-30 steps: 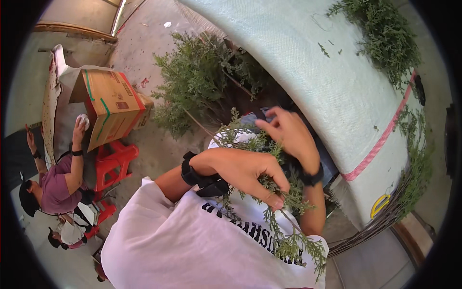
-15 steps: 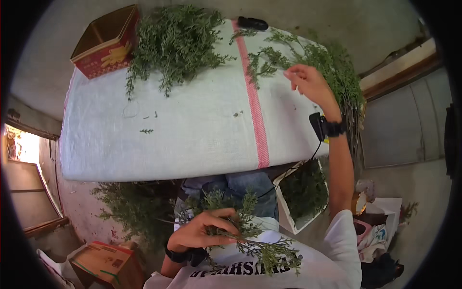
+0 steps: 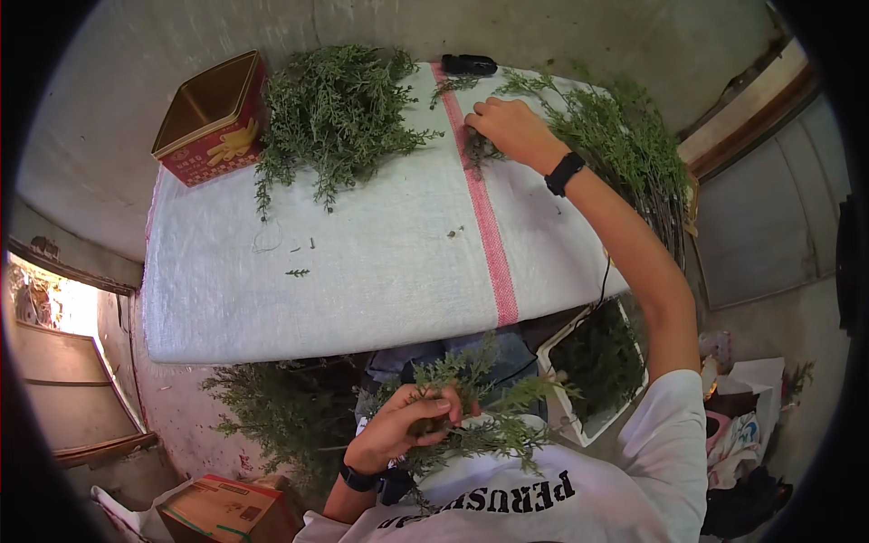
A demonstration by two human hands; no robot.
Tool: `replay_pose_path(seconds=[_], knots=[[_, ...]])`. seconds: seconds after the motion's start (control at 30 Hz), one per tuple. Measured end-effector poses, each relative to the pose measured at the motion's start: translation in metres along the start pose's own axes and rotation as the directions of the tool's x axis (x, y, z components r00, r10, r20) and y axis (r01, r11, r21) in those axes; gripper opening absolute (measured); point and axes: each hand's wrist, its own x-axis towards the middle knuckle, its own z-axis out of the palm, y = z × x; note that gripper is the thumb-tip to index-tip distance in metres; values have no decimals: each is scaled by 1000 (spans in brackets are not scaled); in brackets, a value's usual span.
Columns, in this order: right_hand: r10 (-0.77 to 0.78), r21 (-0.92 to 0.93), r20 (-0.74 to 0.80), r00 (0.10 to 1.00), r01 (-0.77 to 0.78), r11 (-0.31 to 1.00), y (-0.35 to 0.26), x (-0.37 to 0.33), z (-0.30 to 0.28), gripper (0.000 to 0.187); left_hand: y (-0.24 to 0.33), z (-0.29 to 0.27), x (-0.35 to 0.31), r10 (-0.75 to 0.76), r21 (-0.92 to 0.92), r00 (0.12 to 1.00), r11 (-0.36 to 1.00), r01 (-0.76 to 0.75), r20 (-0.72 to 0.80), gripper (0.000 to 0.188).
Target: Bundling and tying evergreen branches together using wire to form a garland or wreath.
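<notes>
An open red rectangular tin (image 3: 215,134) stands far left on the white-covered desk (image 3: 362,308), with a brown cardboard box (image 3: 224,509) near left and dark crumpled cloth (image 3: 744,505) near right.

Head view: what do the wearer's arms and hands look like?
The left hand and right hand are bare. Each wrist has a black strap; a dark boxy piece sits by the left one. The right sleeve is short and white. A thin dark cable shows beside the right forearm; where it attaches is hidden.
</notes>
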Motion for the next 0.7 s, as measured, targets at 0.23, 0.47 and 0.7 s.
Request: replay_pose_path(seconds=[0.23, 0.47, 0.7], knots=[[134, 330, -79, 988, -101, 939, -1, -7, -32, 16, 8, 1, -2, 175, 0, 981, 984, -176, 84, 7], [552, 920, 383, 741, -254, -297, -49, -45, -76, 18, 17, 15, 8, 111, 161, 991, 982, -97, -79, 8], [335, 679, 526, 782, -149, -719, -114, -101, -111, 26, 34, 31, 22, 121, 287, 987, 954, -86, -109, 6]])
